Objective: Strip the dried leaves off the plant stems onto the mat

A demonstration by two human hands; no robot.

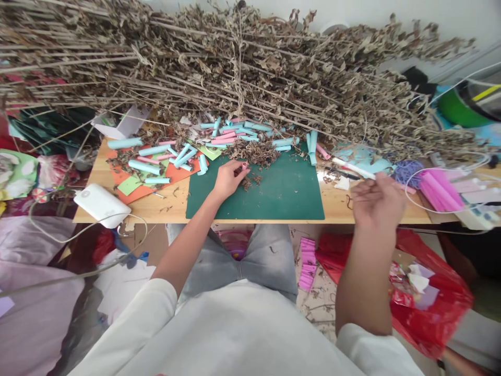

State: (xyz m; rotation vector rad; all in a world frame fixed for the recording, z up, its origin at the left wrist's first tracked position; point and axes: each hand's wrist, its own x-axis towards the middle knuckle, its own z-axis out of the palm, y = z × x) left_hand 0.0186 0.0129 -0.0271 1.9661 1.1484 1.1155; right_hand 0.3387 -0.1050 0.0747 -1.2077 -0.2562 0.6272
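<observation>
Fingers of my left hand (228, 180) are closed around a small pink paper tube (245, 166), standing end-up over the green cutting mat (289, 188). Crumbled dry leaves (253, 151) lie on the mat beside this hand. Off to the right, past the mat, my right hand (378, 201) is closed at the near end of a thin white stick (354, 167); slight blur softens its fingers. Rolled blue paper tubes (144, 167) and pink ones (225, 140) lie in loose groups behind and left of the mat.
Bundled dried plant stalks (235, 68) span the table's back. A white power bank (102, 205) with a cable rests at the left edge. Purple string (407, 173) and pink paper (442, 190) lie at right. Below hangs a red plastic bag (442, 308) with scraps.
</observation>
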